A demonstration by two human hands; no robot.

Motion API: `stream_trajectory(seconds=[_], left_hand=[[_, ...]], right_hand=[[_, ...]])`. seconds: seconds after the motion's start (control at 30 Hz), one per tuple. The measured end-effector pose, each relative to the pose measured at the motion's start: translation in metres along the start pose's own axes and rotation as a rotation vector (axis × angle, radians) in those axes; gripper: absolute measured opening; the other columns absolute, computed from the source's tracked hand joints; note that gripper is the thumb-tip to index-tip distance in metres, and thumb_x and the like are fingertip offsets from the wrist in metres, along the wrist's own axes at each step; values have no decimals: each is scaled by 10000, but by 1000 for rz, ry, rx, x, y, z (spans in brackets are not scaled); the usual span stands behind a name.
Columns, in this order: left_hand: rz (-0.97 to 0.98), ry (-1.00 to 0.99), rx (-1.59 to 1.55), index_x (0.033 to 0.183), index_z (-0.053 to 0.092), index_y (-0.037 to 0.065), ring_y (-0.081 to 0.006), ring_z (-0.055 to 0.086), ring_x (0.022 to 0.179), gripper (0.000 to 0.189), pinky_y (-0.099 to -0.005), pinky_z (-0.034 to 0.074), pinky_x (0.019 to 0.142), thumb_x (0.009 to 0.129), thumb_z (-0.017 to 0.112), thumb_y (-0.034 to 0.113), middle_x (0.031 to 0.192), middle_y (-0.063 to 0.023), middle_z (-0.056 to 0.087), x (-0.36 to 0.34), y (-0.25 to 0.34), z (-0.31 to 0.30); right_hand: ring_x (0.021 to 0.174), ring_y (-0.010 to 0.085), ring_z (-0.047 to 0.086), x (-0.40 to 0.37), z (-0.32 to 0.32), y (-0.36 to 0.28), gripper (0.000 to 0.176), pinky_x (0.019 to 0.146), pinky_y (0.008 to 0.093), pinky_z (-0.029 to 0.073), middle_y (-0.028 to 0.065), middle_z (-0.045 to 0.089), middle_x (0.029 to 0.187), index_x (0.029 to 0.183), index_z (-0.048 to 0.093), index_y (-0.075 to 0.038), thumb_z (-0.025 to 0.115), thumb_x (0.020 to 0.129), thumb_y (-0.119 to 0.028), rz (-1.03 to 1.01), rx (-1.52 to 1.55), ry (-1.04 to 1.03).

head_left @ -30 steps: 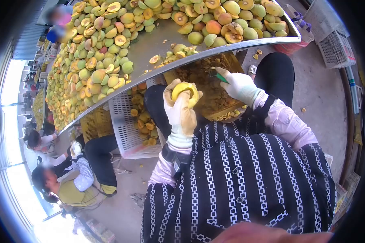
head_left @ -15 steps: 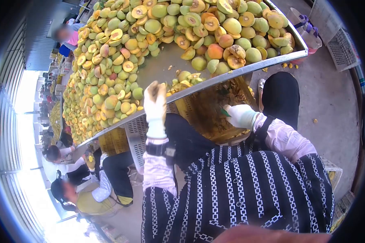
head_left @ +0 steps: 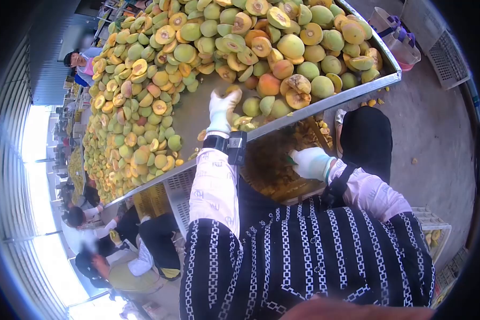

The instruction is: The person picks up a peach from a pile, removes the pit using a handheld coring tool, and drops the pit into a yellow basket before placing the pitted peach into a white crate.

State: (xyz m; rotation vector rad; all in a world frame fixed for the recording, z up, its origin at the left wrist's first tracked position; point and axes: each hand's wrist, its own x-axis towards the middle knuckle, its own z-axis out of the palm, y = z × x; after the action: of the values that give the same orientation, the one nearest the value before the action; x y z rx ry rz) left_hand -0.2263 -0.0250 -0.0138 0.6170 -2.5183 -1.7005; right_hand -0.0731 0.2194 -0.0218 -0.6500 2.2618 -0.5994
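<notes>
My left hand (head_left: 223, 110), in a white glove, is over the metal table's edge with its fingers bent near a fruit half; whether it grips the fruit is unclear. Halved green and yellow fruit (head_left: 290, 47) is heaped on the metal table (head_left: 189, 118). Lower right, my right hand (head_left: 311, 162), also gloved, is closed round a green-handled tool (head_left: 290, 158), of which only a small part shows. That hand is above a brown-yellow crate (head_left: 298, 188) holding fruit scraps.
A raised metal rim (head_left: 325, 104) runs along the table's near side. A white perforated crate (head_left: 179, 193) is beneath it. Co-workers sit at the lower left (head_left: 136, 272). Pink-white buckets (head_left: 405, 53) and a grey crate (head_left: 447, 61) stand at the upper right.
My left hand has moved forward and right, from the rim to over the table beside the fruit. My right hand has shifted slightly left and down. The whole view has shifted a little.
</notes>
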Motion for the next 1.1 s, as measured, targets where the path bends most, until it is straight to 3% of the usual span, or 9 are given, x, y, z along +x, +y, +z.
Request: stream_trajectory(seconds=[0.1, 0.17, 0.23, 0.37, 0.57, 0.67, 0.8, 0.9, 1.1], left_hand=[[172, -106, -716, 1301, 419, -19, -202, 586, 974, 581, -315, 503, 822, 806, 702, 92, 1171, -120, 554, -20, -19, -31], [-21, -40, -833, 1341, 381, -11, -203, 546, 1078, 606, -316, 483, 905, 812, 674, 4, 1251, -121, 499, -73, 27, -48], [344, -53, -684, 1376, 353, 4, -207, 484, 1185, 637, -322, 432, 996, 814, 648, -48, 1325, -123, 430, -114, 32, -60], [618, -1, -208, 1410, 305, 2, -219, 430, 1251, 747, -334, 375, 1055, 769, 683, -61, 1381, -131, 378, -182, 26, -71], [915, 107, 235, 1404, 335, -17, -250, 426, 1274, 783, -377, 361, 1068, 745, 752, 61, 1434, -149, 352, -244, 27, -63], [588, -224, -655, 1426, 308, 7, -219, 436, 1256, 700, -374, 387, 1043, 861, 681, 186, 1427, -102, 383, -249, 19, -62], [202, -520, -1298, 1314, 453, 81, -238, 506, 1170, 586, -366, 405, 1008, 923, 478, 517, 1249, -82, 534, -263, 10, -58], [72, -363, -1623, 1295, 472, 17, -259, 523, 1154, 552, -385, 416, 1000, 932, 488, 433, 1241, -115, 550, -260, 8, -56], [160, -405, -1595, 1303, 497, 75, -322, 493, 1216, 475, -450, 397, 1037, 923, 519, 360, 1287, -147, 539, -255, 4, -67]], right_hand=[[887, 383, 646, -3, 7, 1, 376, 767, 458, 505, 200, 672, 922, 1181, 543, -53, 528, 863, -254, -3, -45, -1], [900, 377, 645, -6, 7, -4, 398, 786, 453, 501, 213, 667, 926, 1222, 535, -102, 540, 865, -279, -51, 33, -14], [728, 310, 663, -5, 20, 4, 457, 684, 395, 523, 181, 658, 892, 1320, 477, -155, 573, 892, -283, -389, 214, 216], [513, 76, 525, -38, -12, -54, 502, 477, 219, 439, 25, 570, 788, 1372, 413, -125, 567, 926, -297, -267, 1187, 146], [463, 76, 511, -47, -23, -103, 612, 434, 202, 417, 43, 600, 868, 1329, 400, 8, 648, 868, -307, -364, 1381, 304], [465, 76, 520, -52, -25, -109, 524, 424, 189, 416, 37, 602, 865, 1239, 462, 5, 658, 861, -302, -492, 1586, 195], [542, 155, 598, -63, -21, -137, 483, 496, 250, 478, 68, 632, 883, 1237, 496, -29, 639, 885, -328, -347, 1223, 302], [716, 262, 660, -42, 0, -117, 472, 624, 315, 518, 148, 647, 897, 1278, 473, -58, 617, 902, -304, -567, 387, 864], [793, 317, 655, -79, -6, -134, 392, 663, 364, 521, 147, 654, 860, 1205, 563, -76, 638, 879, -280, -517, 76, 870]])
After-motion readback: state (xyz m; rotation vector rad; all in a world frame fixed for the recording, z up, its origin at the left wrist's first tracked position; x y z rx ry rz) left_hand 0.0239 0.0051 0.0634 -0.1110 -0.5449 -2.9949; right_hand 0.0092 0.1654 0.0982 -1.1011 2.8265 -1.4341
